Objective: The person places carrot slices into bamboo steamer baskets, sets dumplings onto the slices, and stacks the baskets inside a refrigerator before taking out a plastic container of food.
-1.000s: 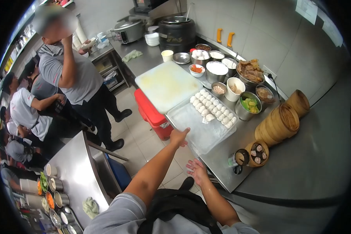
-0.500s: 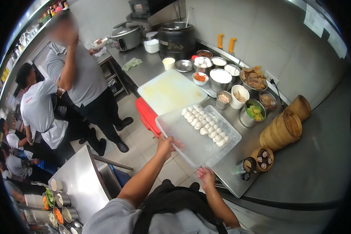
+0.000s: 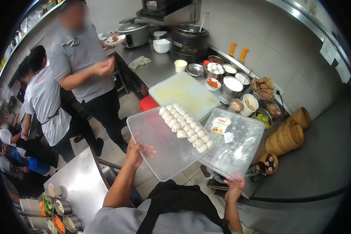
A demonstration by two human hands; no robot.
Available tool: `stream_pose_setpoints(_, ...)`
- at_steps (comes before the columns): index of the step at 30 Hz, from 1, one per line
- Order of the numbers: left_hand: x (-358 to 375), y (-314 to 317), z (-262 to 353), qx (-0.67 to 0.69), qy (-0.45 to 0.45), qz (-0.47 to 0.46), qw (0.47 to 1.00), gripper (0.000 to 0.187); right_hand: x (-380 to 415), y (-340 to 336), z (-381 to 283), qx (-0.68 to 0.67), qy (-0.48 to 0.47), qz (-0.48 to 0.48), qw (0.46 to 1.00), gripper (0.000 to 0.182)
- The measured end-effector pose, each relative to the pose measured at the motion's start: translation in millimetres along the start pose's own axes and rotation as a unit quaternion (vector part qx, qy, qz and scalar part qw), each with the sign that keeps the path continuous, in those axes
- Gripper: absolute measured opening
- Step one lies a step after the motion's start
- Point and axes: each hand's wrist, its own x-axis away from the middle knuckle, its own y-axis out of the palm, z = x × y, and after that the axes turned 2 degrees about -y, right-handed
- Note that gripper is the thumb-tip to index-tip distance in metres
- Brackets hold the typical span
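My left hand (image 3: 139, 151) grips the near left edge of a clear plastic tray (image 3: 152, 144), its fingers visible through the plastic. Rows of white dumplings (image 3: 180, 125) lie along the tray's far right side. My right hand (image 3: 234, 183) is closed on the near corner of a translucent plastic lid (image 3: 241, 144), which has a label sticker and white powdery smears. The lid reaches over the counter, right of the tray, and their edges overlap or sit very close.
A white cutting board (image 3: 183, 95) lies on the steel counter behind the tray. Bowls of ingredients (image 3: 233, 85) and bamboo steamers (image 3: 286, 138) line the right side. A person (image 3: 82, 58) holding a plate stands at left, beyond a steel side table (image 3: 80, 177).
The tray has shifted left. The lid now shows apart on its right, held in my right hand, which was near the tray's corner before. The person at left has lowered a hand from the face.
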Motion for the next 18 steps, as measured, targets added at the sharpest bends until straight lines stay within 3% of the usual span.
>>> stream_pose_setpoints(5,-41.9,-34.1,1.9,-0.019,0.018,0.005,1.0,0.088,-35.2,0.8,-75.0,0.121,-0.162,0.071,0.977,0.031)
stream_pose_setpoints(8,-63.6,-46.5,-27.3,-0.018,0.003,0.015,1.0,0.085,-65.7,17.5,-128.0,0.112,-0.169,0.095,0.975,0.035)
stream_pose_setpoints(10,-74.8,-48.7,-46.1,0.001,-0.033,0.014,0.999,0.082,-85.4,35.9,-154.4,0.108,-0.129,0.056,0.984,0.037)
stream_pose_setpoints(12,-81.6,-43.9,-65.5,0.014,-0.047,0.029,0.998,0.078,-111.5,47.2,-140.4,0.082,-0.086,0.004,0.993,0.039)
stream_pose_setpoints(18,-115.8,-27.0,-99.9,0.088,-0.124,0.076,0.985,0.069,-185.4,136.1,-13.4,0.014,0.133,-0.195,0.972,0.046)
